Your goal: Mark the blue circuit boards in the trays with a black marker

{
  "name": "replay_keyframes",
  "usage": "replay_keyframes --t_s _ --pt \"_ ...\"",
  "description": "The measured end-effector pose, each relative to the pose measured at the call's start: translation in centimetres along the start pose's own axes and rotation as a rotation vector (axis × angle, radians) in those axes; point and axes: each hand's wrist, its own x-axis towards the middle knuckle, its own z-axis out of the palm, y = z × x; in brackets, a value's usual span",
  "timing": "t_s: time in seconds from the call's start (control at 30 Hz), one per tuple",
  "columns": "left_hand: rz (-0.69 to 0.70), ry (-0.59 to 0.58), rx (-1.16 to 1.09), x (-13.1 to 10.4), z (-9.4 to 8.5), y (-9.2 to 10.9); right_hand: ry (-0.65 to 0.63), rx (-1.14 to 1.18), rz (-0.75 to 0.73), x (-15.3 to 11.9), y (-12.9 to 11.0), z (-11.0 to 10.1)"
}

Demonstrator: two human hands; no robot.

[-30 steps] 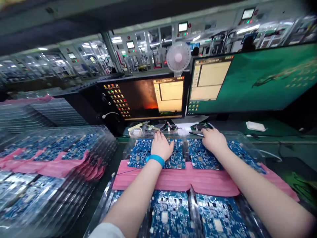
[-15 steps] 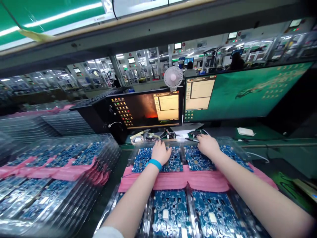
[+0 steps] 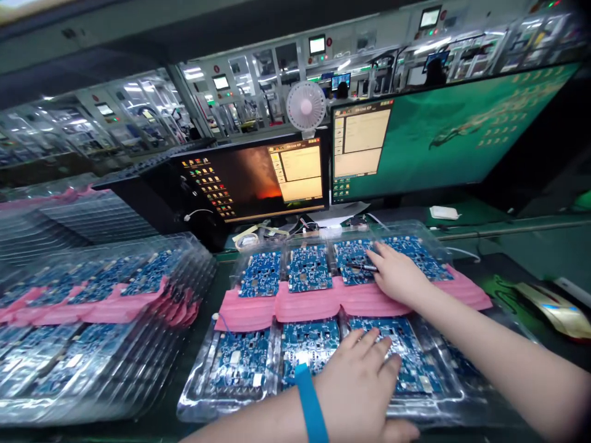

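My left hand, with a blue wristband, is open. Its fingers are spread over blue circuit boards in the front row of a clear plastic tray. Between thumb and fingers, my right hand grips a dark pen above a back-row circuit board. A strip of pink foam lies across the boards between the two rows. My right forearm hides part of the tray's right side.
Stacked trays of boards stand at left, with pink foam between layers. Behind are two monitors, a small white fan and loose cables. A white box and a lit mouse are at right.
My left hand has moved from the back row toward me and right, over the front row. My right hand, with the pen, has come slightly nearer. The view has tilted down.
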Motion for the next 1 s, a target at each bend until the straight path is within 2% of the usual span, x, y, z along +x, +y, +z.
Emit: replay_keyframes --t_s 0.17,0.37,0.47,0.6,0.7,0.8,0.9,1.0 --pt "0.006 0.007 -0.015 0.6 1.1 -0.7 0.03 0.025 -0.001 0.5 0.9 2.3" --pt "-0.032 -0.01 0.006 0.7 2.3 -0.9 0.026 0.03 0.023 0.1 0.5 2.9" --pt "-0.024 0.008 0.001 0.5 1.9 -0.5 0.028 0.017 0.022 0.1 0.6 2.7" --pt "-0.041 0.056 0.003 0.5 0.3 -1.0 0.036 0.014 0.032 0.8 1.1 1.8" --pt "-0.181 0.143 0.109 1.6 -1.5 -3.5 0.053 0.025 0.084 2.2 1.4 1.1" --pt "-0.371 0.238 0.216 3.7 -2.8 -7.5 0.084 0.023 0.161 4.2 1.5 0.9" --pt "-0.475 0.264 0.247 6.1 -2.5 -11.4 0.097 0.009 0.214 5.8 1.4 1.5" --pt "-0.517 0.268 0.228 7.8 -1.0 -13.7 0.072 0.003 0.24 6.4 1.4 2.5"
